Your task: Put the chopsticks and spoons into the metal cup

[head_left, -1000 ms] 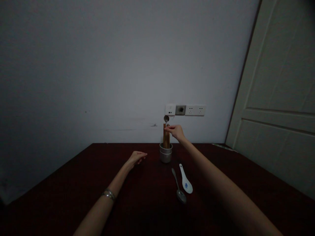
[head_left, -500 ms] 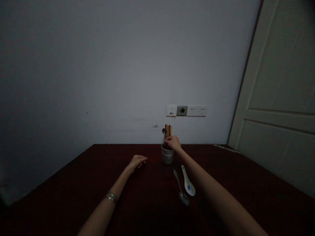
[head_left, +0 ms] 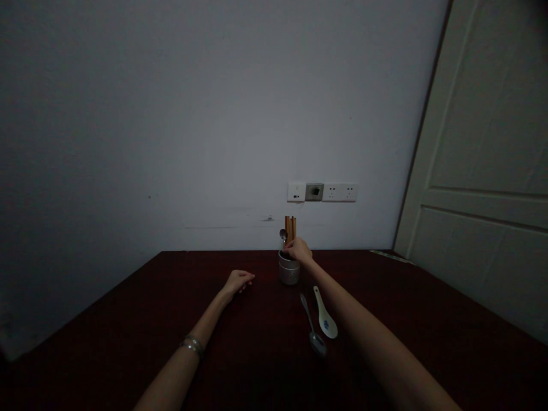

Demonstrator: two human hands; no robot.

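Observation:
A small metal cup (head_left: 289,273) stands near the far edge of a dark red table (head_left: 128,331). Wooden chopsticks (head_left: 290,227) and a small metal spoon (head_left: 283,234) stick up out of it. My right hand (head_left: 298,250) is at the cup's rim, fingers pinched around the spoon's handle. My left hand (head_left: 238,281) rests on the table left of the cup, fingers loosely curled, holding nothing; a bracelet sits on that wrist. A metal spoon (head_left: 312,334) and a white ceramic spoon (head_left: 325,319) lie in front of the cup, beside my right forearm.
A pale wall stands right behind the table, with a row of sockets (head_left: 322,192) above the cup. A white door (head_left: 492,171) is at the right. The room is dim.
My right hand came down from above the chopsticks to the cup's rim, lowering the small spoon into the cup. The left hand stayed put.

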